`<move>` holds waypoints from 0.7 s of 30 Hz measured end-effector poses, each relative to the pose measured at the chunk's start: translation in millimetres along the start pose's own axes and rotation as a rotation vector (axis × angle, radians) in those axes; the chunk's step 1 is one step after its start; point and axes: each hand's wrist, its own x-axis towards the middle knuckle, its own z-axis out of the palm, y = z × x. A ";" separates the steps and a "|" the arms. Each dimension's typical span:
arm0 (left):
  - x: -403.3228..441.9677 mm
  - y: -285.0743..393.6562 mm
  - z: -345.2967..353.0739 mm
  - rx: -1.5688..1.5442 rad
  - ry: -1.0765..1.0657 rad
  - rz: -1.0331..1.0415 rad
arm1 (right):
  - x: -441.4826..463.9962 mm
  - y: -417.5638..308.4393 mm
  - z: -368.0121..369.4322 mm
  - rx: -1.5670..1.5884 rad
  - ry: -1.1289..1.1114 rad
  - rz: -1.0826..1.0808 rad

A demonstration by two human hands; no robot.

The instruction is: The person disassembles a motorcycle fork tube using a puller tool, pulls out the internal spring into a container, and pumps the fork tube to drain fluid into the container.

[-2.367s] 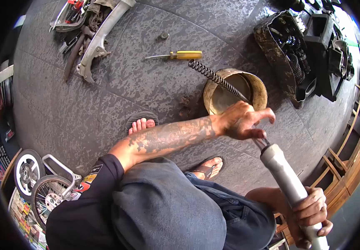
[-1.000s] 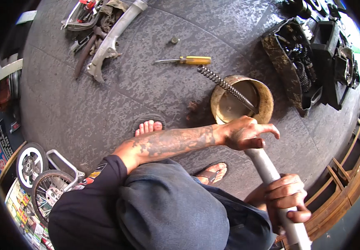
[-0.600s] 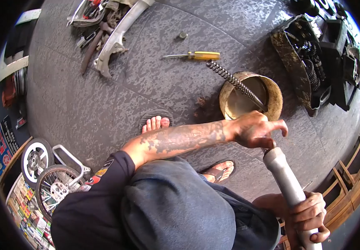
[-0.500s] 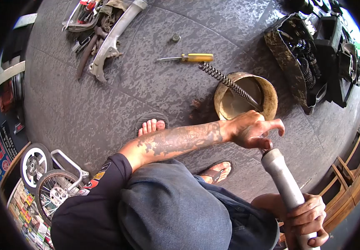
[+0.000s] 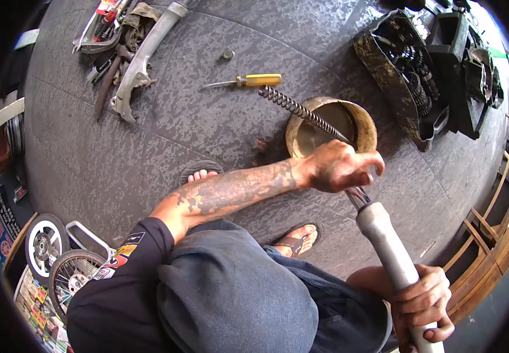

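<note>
My left hand (image 5: 338, 167) is closed around a shiny metal inner tube (image 5: 358, 197), with the index finger curled out to the right. That tube sticks out of the upper end of a grey fork outer tube (image 5: 387, 238). Lower down, my right hand (image 5: 424, 303) wraps its fingers about the outer tube, which is tilted. A coil spring (image 5: 304, 112) leans across a dirty round tub (image 5: 367, 120) just beyond my left hand; its lower end goes behind the hand. Murky liquid appears to be in the tub.
A yellow-handled screwdriver (image 5: 258, 80) and a small metal cap (image 5: 228, 54) lie on the floor. Another fork leg (image 5: 139, 65) is at the upper left. A grimy bin of parts (image 5: 390, 88) stands at the upper right. Wheels (image 5: 45, 242) are at the lower left.
More of the shiny inner tube shows between my left hand and the outer tube. The whole view has shifted slightly, so things sit further left. Both hands keep their grip.
</note>
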 end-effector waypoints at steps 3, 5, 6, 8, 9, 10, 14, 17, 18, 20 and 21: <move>-4.2 -2.4 -5.0 -0.024 -0.020 -0.021 | -4.1 3.4 0.4 0.023 -0.024 0.007; -3.6 -2.3 -5.3 -0.017 0.022 -0.006 | -7.0 8.5 -0.6 0.083 -0.017 -0.007; -3.8 -1.6 -5.0 -0.020 0.020 -0.005 | -8.5 11.4 -1.6 0.127 -0.016 -0.019; -3.8 -0.5 -6.7 -0.026 0.017 -0.022 | -9.3 14.5 -1.0 0.133 0.003 -0.072; -3.7 1.1 -4.4 -0.027 0.018 -0.023 | -9.8 16.5 -1.7 0.136 0.009 -0.090; -3.4 3.3 0.1 -0.061 0.012 -0.024 | -10.5 18.1 -5.8 0.155 -0.080 -0.046; -1.8 13.4 -1.2 -0.044 -0.015 -0.021 | -16.1 27.9 2.2 0.063 -0.036 -0.017; -3.7 21.9 -1.1 -0.131 -0.042 -0.026 | -16.4 32.6 -10.0 0.126 -0.221 0.044; -4.2 23.5 -2.2 -0.140 -0.057 -0.024 | -19.4 34.3 -10.4 0.134 -0.231 0.043; -3.3 25.1 -5.7 -0.130 -0.067 -0.010 | -24.9 39.4 -11.7 0.186 -0.272 0.010; -2.5 25.1 -7.0 -0.122 -0.077 0.005 | -28.4 38.2 -8.1 0.146 -0.215 -0.015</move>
